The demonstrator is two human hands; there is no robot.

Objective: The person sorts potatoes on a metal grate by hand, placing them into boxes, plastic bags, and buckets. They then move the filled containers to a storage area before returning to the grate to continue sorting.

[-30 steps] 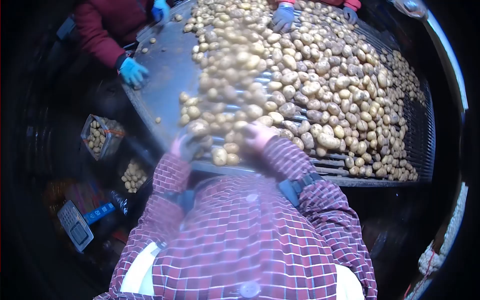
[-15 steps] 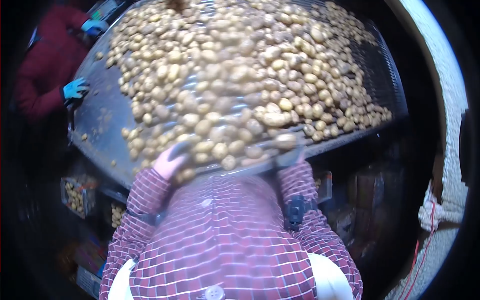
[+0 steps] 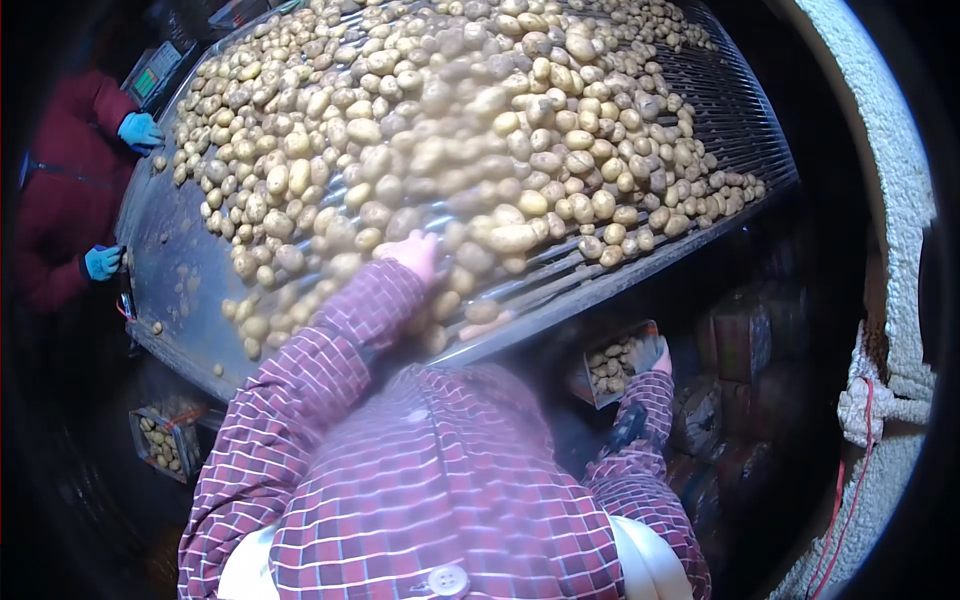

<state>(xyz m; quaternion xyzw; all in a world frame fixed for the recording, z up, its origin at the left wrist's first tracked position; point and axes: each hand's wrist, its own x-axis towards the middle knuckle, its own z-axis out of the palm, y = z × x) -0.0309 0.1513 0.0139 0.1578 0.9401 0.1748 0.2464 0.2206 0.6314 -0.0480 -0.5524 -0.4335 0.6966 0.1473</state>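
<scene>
Many potatoes lie spread over a large slatted sorting table. My left hand reaches over the near part of the heap, among the potatoes; its fingers are blurred, and whether it grips one cannot be made out. Low at the right, my right hand is at the right rim of a small container that holds potatoes. Its fingers, gloved in grey, are partly hidden and what they hold does not show clearly.
A co-worker in a dark red jacket stands at the left edge with blue gloves. Another potato container is at the lower left. A pale rough beam with a red cord curves along the right.
My left hand has moved up and right over the potatoes. My right hand has left the table edge and gone down to the container. The co-worker's hands have shifted down and left in view.
</scene>
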